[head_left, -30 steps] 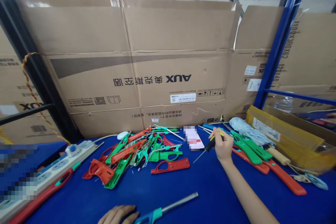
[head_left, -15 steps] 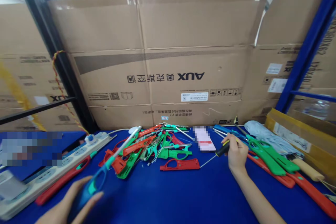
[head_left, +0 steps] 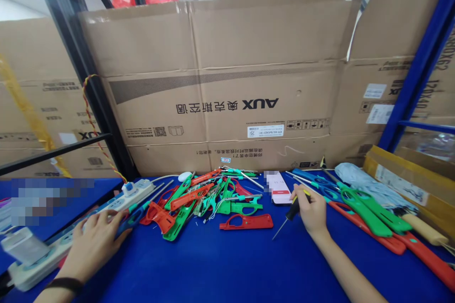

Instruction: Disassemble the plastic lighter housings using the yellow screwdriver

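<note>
Left hand: the left hand (head_left: 95,246) is closed around the teal-and-blue grip of a long-nozzle lighter (head_left: 128,220), just above a white power strip (head_left: 139,192) (a black band circles the wrist (head_left: 64,285)).
Lighter position: its thin metal shaft (head_left: 152,198) angles up and away, passing over the strip toward the pile.
Right hand: the right hand (head_left: 311,211) is curled, with fingers (head_left: 297,193) pinching a black-handled screwdriver (head_left: 292,213), its steel tip (head_left: 276,234) slanting down over the worktop (head_left: 220,265) without touching anything visible.
Nearest to the right hand: a blurred white card (head_left: 277,188) lies just beyond the fingers, and a red plastic shell (head_left: 246,221) rests to the left, apart from the pile.
Main pile: a tangled heap of red and green plastic lighter shells (head_left: 209,203) with wires and metal rods sits between the hands (too jumbled to count exactly).
Right-hand group: two green shells (head_left: 366,213), two red shells (head_left: 430,258) and at least two blue pieces (head_left: 316,182) overlap there, beside a wooden handle (head_left: 423,228) and a pale grey-blue cloth (head_left: 369,187).
In the way: the power strip lies between the left hand and the left edge, where a grey block (head_left: 24,246) is too blurred to identify.
Around: one large AUX cardboard sheet (head_left: 227,80) stands behind the worktop, flanked by a black rack upright (head_left: 81,57) and a blue one (head_left: 419,71); a yellow-lined carton (head_left: 401,184) sits at the right.
</note>
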Demonstrator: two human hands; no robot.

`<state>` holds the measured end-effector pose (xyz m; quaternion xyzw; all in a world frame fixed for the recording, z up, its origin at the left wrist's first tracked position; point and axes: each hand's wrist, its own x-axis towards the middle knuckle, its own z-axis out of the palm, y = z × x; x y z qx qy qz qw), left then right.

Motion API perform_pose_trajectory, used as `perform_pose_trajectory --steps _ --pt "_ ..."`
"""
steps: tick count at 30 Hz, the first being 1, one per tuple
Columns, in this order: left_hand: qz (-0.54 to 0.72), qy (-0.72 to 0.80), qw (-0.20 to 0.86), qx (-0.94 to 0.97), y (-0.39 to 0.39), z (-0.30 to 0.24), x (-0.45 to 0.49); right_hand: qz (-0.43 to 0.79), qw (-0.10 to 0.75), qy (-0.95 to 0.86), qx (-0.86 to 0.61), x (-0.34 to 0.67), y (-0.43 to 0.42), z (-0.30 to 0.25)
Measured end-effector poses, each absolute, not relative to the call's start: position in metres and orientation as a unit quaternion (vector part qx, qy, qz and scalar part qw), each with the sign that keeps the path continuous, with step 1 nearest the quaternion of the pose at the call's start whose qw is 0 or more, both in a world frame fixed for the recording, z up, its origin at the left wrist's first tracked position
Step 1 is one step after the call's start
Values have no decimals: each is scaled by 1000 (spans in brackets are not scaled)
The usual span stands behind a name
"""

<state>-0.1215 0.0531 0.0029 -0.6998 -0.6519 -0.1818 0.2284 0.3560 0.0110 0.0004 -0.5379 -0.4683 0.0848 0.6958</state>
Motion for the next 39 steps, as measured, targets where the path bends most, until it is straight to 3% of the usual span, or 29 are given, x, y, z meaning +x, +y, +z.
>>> perform_pose_trajectory --steps 4,10,13,18,25,32,39 --pt "-122 -604 319 -720 66 2 -91 104 710 -468 -516 358 11 2" --pt "-214 -476 195 -831 76 12 5 154 733 -462 -475 351 7 9" --pt "-229 -404 152 -873 76 3 54 96 722 -485 -485 349 0 15" --pt "-219 -338 122 -907 74 -19 84 -139 587 -635 -483 347 -7 17" --pt "-228 -347 67 -907 84 -18 71 58 324 -818 -472 333 -11 7" --pt "-298 -351 46 -887 89 -21 74 126 210 -815 -525 326 -11 2" --pt "-344 -320 110 -876 83 -9 72 59 209 -756 -617 318 -4 -7"
